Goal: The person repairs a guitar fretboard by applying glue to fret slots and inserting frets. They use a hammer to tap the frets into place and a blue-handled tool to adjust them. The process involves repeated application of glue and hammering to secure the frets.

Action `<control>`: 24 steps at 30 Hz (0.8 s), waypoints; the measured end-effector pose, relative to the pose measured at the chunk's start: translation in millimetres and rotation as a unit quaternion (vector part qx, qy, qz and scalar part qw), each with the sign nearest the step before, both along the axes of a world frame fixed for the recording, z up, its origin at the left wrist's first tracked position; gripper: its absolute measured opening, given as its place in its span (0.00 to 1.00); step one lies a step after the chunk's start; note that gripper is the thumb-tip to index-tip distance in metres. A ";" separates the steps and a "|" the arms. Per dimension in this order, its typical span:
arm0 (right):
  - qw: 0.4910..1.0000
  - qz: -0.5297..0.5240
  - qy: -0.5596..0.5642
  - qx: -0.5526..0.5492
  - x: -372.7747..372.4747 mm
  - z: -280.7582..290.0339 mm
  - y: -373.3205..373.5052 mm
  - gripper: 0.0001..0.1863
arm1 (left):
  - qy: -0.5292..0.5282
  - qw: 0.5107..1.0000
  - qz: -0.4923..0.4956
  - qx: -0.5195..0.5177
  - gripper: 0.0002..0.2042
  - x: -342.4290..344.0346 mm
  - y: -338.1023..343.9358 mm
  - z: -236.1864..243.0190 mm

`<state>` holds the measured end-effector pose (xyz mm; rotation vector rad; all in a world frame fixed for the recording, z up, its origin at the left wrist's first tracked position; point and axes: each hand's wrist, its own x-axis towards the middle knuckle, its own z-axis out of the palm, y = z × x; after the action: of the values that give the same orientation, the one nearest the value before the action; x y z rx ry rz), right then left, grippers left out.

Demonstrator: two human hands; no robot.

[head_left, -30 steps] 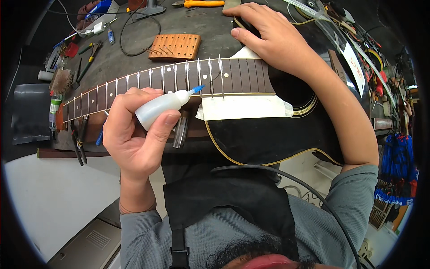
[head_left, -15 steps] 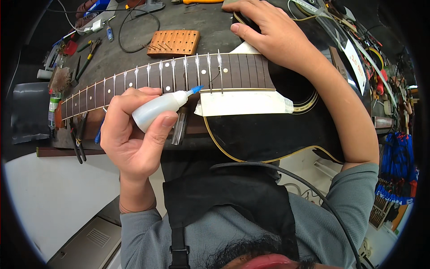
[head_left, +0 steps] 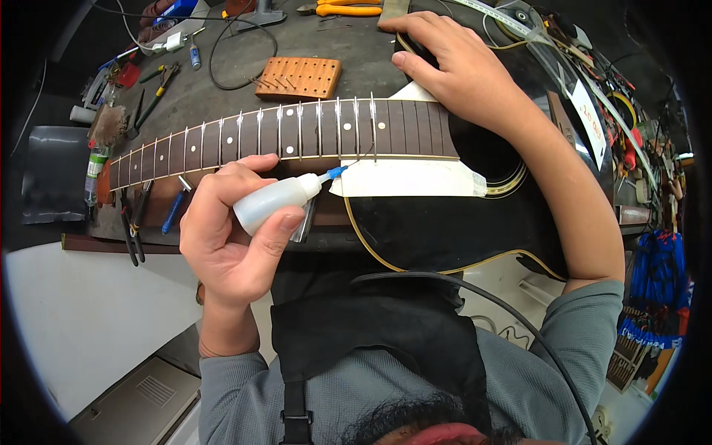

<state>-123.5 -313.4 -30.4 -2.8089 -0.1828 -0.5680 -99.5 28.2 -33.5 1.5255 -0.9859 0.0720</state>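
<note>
My left hand (head_left: 230, 245) is closed round a small translucent squeeze bottle (head_left: 271, 205) with a blue tip (head_left: 335, 173). That tip points right, just off the near edge of the guitar fretboard (head_left: 245, 141), over the left end of the white masking (head_left: 404, 179). Silver frets cross the fretboard; a few stick out past its edges, and the slots toward the body hold no metal. My right hand (head_left: 460, 70) lies with fingers stretched out over the far side of the black guitar body (head_left: 445, 233), thumb apart.
Behind the neck sits a drilled wooden block (head_left: 300, 76) with thin pins in it. Orange-handled pliers (head_left: 345, 9) lie at the back, other pliers (head_left: 156, 96) at left. A black cable (head_left: 475, 285) loops across my front. Tools and strips crowd the right side.
The bottle's tip has moved off the fretboard toward me, onto the near side of its edge. My right hand stays on the guitar. The whole view has shifted slightly.
</note>
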 end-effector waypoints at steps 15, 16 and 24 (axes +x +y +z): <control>0.997 -0.001 0.071 0.030 -3.9 18.3 2.6 0.25 | -0.005 1.000 -0.002 -0.004 0.13 -1.7 4.4 -4.2; 0.997 -0.003 0.074 0.032 -3.7 18.8 3.0 0.25 | -0.007 1.000 -0.002 -0.001 0.13 -1.7 4.9 -4.4; 0.996 -0.011 0.084 0.031 -1.5 17.5 1.8 0.25 | 0.010 1.000 0.012 -0.014 0.15 -3.2 0.0 1.4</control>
<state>-125.0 -311.7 -12.8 -2.7835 -0.0999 -0.3323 -102.7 28.2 -32.1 1.5106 -0.9477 0.0873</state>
